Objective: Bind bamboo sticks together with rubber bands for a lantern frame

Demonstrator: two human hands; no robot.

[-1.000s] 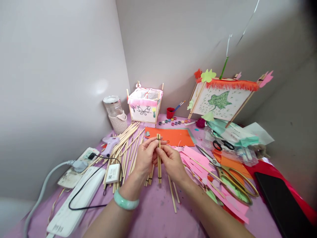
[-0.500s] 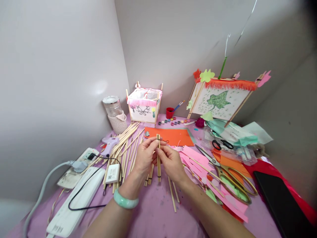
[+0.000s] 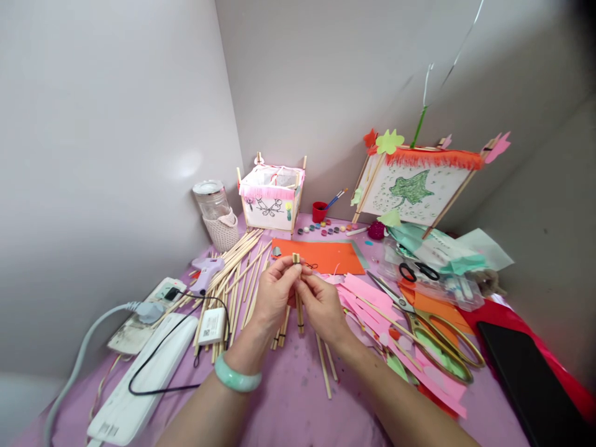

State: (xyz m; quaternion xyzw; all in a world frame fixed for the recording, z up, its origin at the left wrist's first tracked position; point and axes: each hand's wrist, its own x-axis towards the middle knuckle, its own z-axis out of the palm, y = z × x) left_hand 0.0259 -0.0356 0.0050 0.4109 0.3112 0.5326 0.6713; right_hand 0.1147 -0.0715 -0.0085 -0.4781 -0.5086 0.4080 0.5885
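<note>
The fingers of my left hand (image 3: 274, 293) are pinched on a little bundle of sticks (image 3: 300, 315), close to its top. The fingers of my right hand (image 3: 322, 304) are closed in on it too, just below. My hands cover its middle, so I can't see each fingertip. The bundle is between my hands, over the purple surface (image 3: 298, 403), with one end pointing at me and the other pointing away.

A black band (image 3: 297, 264) goes around the top, and another black band (image 3: 300, 326) goes around the bottom. A thin black loop (image 3: 311, 266) shows by my fingers, but I can't tell if I'm holding it.

I think the bundle is very light. The sticks look like wood, so they should be stiff and not squishy. They are thin, so a hard bend might snap one. They look smooth and dry, and I guess they could slide past each other if I pinch just one. The best place to hold is right beside a band, with all the sticks squeezed together.
</note>
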